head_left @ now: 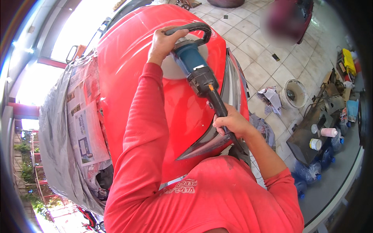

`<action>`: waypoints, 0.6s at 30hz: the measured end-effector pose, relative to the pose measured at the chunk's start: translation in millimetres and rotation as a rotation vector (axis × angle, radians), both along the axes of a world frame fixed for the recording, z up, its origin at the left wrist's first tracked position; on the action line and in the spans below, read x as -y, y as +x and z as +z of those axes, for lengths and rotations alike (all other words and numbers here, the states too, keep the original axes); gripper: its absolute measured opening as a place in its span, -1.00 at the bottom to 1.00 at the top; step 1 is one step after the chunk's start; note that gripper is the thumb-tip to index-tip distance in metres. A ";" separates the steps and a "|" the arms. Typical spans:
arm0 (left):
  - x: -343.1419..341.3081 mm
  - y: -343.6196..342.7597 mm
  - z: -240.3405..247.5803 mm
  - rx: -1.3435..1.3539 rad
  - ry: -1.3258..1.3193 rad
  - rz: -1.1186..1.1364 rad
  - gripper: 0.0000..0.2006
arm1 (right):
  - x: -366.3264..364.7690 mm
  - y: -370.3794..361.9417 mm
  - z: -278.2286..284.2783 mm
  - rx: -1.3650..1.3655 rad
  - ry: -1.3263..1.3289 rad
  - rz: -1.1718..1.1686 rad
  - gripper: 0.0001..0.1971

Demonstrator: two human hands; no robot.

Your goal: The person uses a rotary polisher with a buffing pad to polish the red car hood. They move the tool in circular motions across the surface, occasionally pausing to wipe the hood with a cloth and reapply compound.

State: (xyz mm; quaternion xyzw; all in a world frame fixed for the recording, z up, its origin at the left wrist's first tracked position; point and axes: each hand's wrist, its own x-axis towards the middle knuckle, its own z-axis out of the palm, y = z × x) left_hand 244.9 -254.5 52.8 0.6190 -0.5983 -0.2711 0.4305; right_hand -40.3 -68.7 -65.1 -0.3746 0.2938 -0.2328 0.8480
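Note:
A blue and black car polisher (190, 58) lies across the glossy red car hood (132, 81). Its pale round pad (171, 69) sits against the paint, partly hidden under the machine's body. My left hand (165, 43) is closed round the black loop handle (200, 28) at the polisher's head. Farther back, my right hand (232, 122) wraps round the slim black rear handle (217, 101). The clear headlight (206, 145) lies just left of and below my right hand, along the hood's edge.
Grey plastic sheeting (58, 116) and newspaper (87, 132) cover the car's left part. A white bucket (294, 94) and crumpled paper (269, 99) rest on the tiled floor (252, 48). Jars (315, 144), tools and blue plastic bottles (307, 171) line the right wall.

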 end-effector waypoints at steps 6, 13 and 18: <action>-73.7 51.9 9.7 -0.007 -0.003 0.096 -0.45 | -51.3 34.8 14.7 0.001 -0.031 0.068 -0.39; -179.5 128.2 23.2 0.014 -0.008 0.249 -0.46 | -113.4 89.4 27.8 -0.004 -0.066 0.220 -0.33; -266.4 180.1 33.4 0.045 -0.020 0.351 -0.56 | -149.9 126.8 29.2 0.043 -0.102 0.366 -0.33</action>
